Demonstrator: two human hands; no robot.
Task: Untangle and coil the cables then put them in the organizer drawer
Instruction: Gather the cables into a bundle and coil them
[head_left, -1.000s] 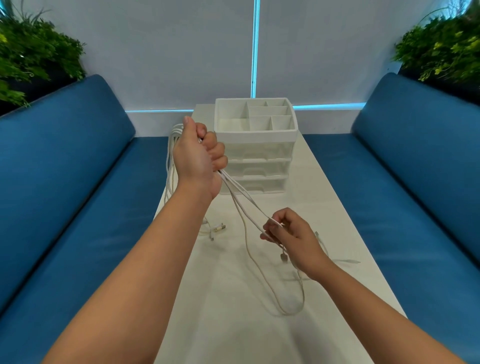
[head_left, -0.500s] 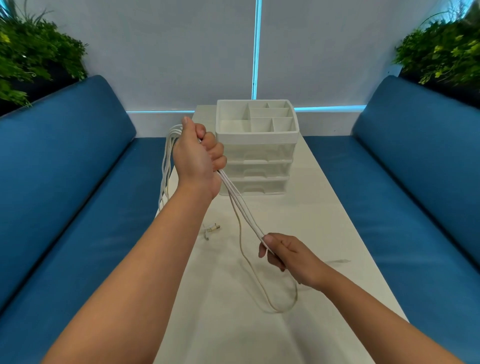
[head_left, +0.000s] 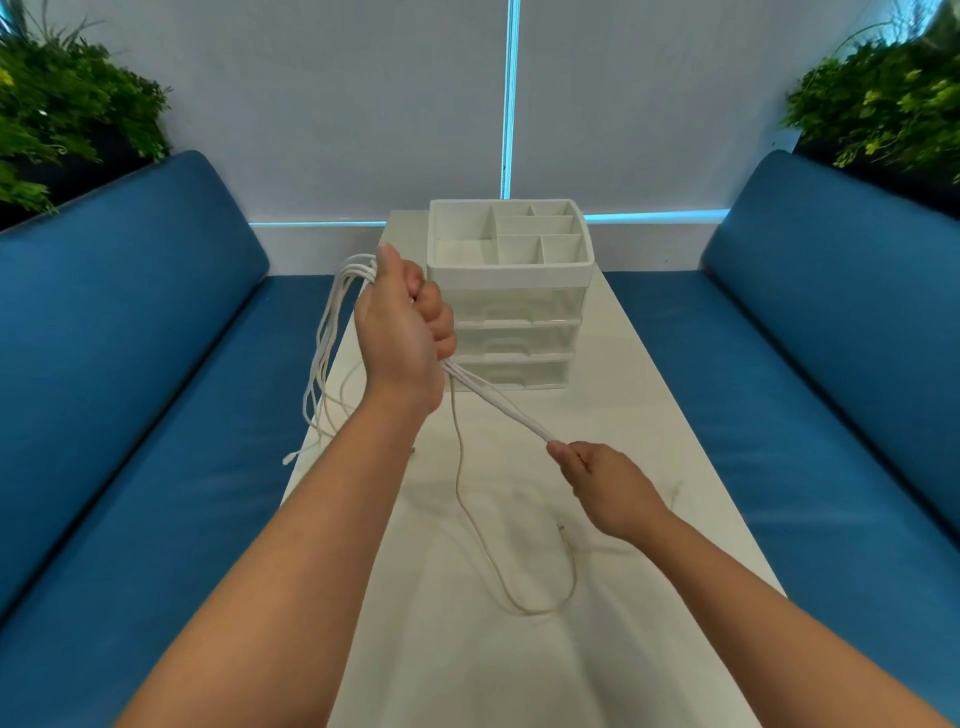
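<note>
My left hand (head_left: 402, 332) is raised above the table and fisted around a bundle of white cables (head_left: 498, 405). Loops of the bundle hang from the far side of the fist down past the table's left edge (head_left: 324, 364). The strands run taut from the fist down to my right hand (head_left: 605, 486), which pinches them near the table top. One thinner beige cable (head_left: 467, 514) droops from the fist and loops on the table below my right wrist. The white organizer (head_left: 511, 270) stands behind my left hand, with an open compartment tray on top and three shut drawers.
The narrow white table (head_left: 649, 395) runs away from me between two blue sofas (head_left: 130, 364). Green plants (head_left: 67, 114) stand at both back corners. A small connector end (head_left: 561, 527) lies on the table near my right wrist.
My right hand has slid down along the cables and moved right, pulling them taut. The hanging loops on the left have lengthened, and the loose plug left of my forearm is no longer visible.
</note>
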